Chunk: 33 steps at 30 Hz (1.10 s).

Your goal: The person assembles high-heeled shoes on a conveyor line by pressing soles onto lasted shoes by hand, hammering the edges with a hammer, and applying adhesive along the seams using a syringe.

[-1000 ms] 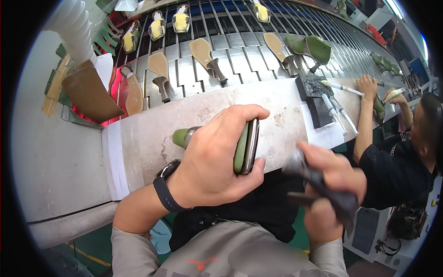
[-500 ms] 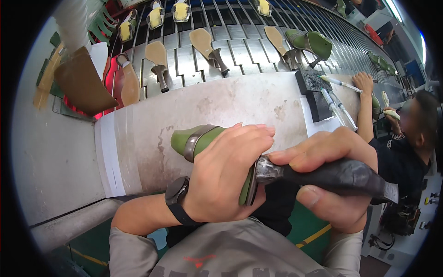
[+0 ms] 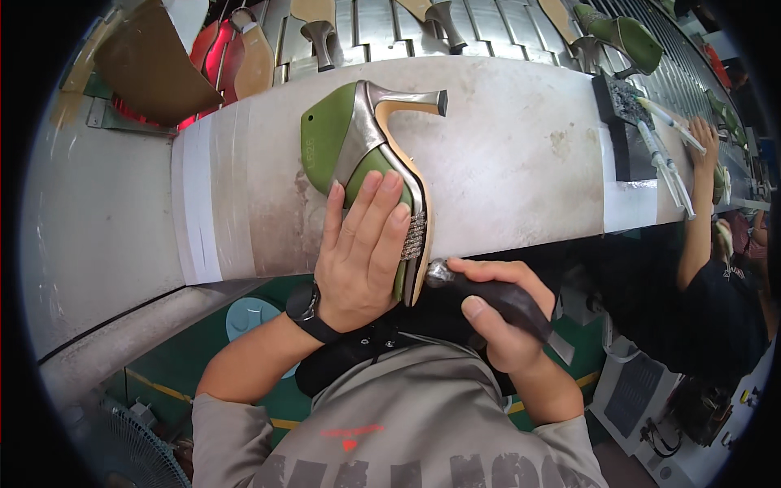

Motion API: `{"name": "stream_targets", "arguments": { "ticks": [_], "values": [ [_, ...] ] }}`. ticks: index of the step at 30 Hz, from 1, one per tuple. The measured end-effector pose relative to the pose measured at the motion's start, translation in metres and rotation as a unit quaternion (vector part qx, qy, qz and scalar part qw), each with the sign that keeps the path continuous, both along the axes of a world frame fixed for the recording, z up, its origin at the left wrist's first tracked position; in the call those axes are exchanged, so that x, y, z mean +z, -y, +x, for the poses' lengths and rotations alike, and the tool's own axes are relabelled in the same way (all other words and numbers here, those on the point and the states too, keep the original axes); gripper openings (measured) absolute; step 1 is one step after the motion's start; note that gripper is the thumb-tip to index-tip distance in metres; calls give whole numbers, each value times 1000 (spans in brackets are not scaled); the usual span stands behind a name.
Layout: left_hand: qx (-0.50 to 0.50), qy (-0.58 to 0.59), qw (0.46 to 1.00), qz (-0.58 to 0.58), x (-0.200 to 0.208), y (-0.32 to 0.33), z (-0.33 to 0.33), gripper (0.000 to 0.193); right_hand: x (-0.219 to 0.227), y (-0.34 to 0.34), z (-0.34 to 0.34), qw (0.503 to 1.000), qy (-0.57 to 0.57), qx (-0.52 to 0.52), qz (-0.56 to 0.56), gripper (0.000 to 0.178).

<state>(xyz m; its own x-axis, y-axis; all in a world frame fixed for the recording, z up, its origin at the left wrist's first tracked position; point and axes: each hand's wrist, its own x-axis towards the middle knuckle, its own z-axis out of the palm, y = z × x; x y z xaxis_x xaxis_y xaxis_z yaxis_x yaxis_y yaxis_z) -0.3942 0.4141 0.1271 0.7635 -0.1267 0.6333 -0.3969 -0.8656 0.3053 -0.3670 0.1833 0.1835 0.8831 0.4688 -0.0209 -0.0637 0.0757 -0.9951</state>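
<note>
My left hand (image 3: 366, 252) grips a green high-heeled shoe on a green last (image 3: 358, 150), lying on its side over the edge of the white workbench (image 3: 504, 171). Its silver heel points right and a band of small stones runs along its strap. My right hand (image 3: 500, 317) is closed round a dark hand tool (image 3: 496, 294). The tool's rounded metal tip touches the tan sole edge near the shoe's toe. A black watch sits on my left wrist.
A slatted conveyor (image 3: 488, 24) behind the bench carries several soles and green shoes (image 3: 626, 37). A black block (image 3: 622, 102) and white pens lie at the right. Another person's arm (image 3: 700, 203) reaches onto the bench there. A brown sheet (image 3: 146, 61) lies top left.
The shoe has come down onto the bench and turned, its full side and heel now showing. My right hand's tool has shifted from the shoe's middle to the sole edge near the toe.
</note>
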Motion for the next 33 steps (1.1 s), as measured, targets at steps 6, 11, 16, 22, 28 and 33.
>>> {"name": "stream_targets", "arguments": {
  "ticks": [6,11,16,22,28,33],
  "values": [
    [13,12,1000,-19,-6,4,-2,63,27,3,46,995,73,58,-28,30],
    [9,-7,1000,1,-2,6,-4,69,52,-8,79,996,70,54,-7,32],
    [30,6,999,-26,-8,7,-3,45,41,-28,107,968,167,175,-59,27],
    [31,3,999,-34,-9,10,-5,41,51,-30,87,937,266,195,-111,30],
    [23,-1,999,-30,-7,6,-7,43,50,-30,64,940,261,186,-116,31],
    [-6,-11,999,31,-9,1,-5,83,43,-9,41,963,112,232,-84,28]
  ]
}}
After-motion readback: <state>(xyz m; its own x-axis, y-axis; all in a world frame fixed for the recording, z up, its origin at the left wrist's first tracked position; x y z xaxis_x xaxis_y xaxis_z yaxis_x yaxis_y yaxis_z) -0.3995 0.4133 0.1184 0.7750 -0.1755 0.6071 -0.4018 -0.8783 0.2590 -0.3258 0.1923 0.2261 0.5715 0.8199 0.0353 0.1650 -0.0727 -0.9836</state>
